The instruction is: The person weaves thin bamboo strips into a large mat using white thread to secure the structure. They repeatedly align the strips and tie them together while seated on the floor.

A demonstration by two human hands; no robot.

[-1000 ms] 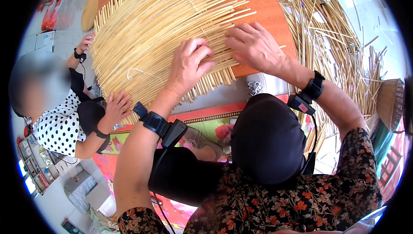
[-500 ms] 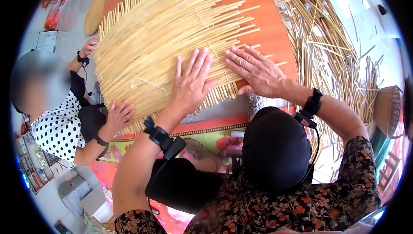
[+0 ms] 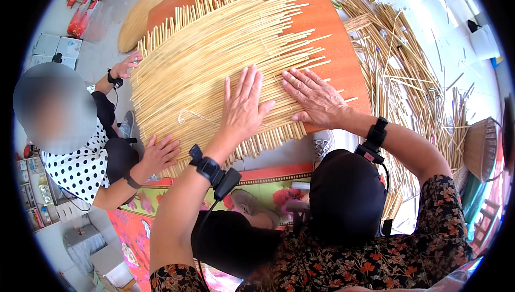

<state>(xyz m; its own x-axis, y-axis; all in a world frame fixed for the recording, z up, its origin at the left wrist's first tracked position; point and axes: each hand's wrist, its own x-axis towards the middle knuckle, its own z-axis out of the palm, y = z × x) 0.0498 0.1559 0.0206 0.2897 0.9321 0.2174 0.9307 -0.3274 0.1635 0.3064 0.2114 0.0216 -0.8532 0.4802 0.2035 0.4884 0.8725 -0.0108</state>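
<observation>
A broad mat of straw-coloured stalks point(image 3: 188, 77), laid side by side and stitched with thread, lies on an orange tabletop point(image 3: 332, 29). Flat on its near part rests my left hand point(image 3: 244, 107), fingers stretched out and thumb apart. My right hand point(image 3: 316, 99) presses palm down on the ragged right ends of the stalks, its fingers extended and partly over the tabletop. Neither hand grips anything. A loose white thread point(image 3: 197, 116) curls on the mat left of my left hand. At the mat's left edge, a co-worker's two hands point(image 3: 159, 155) touch the stalks.
Loose stalks point(image 3: 399, 72) lie heaped on the floor to the right, near a woven basket point(image 3: 480, 147). The co-worker in a polka-dot top point(image 3: 75, 168) sits at the left. Beyond the mat is an oval woven piece point(image 3: 140, 21). A flowered cloth point(image 3: 131, 233) lies below the table.
The view has shifted a little, so the mat, table and co-worker sit slightly lower and farther right. Both my hands stay spread flat on the stalks.
</observation>
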